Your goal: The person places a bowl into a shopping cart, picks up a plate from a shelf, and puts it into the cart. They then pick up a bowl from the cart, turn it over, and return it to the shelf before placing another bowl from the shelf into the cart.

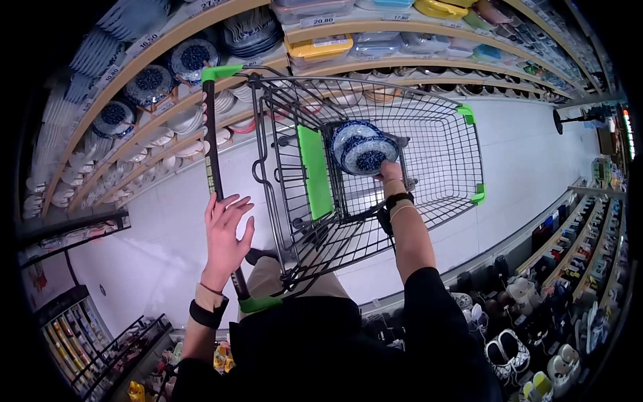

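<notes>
Pale, smooth shop floor | judged step: handling glossy, round blue-white plates, 1 o'clock, in or just above wire cart | right hand closed on their 4-o'clock edge, fingertips hidden; left hand, 9 o'clock, loosely spread by handle | next move calls for level support

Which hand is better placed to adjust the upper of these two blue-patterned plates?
Likely your right hand: it's over the cart, gripping the upper plate by its rim. Your left hand is open over the handle, farther off.
</notes>
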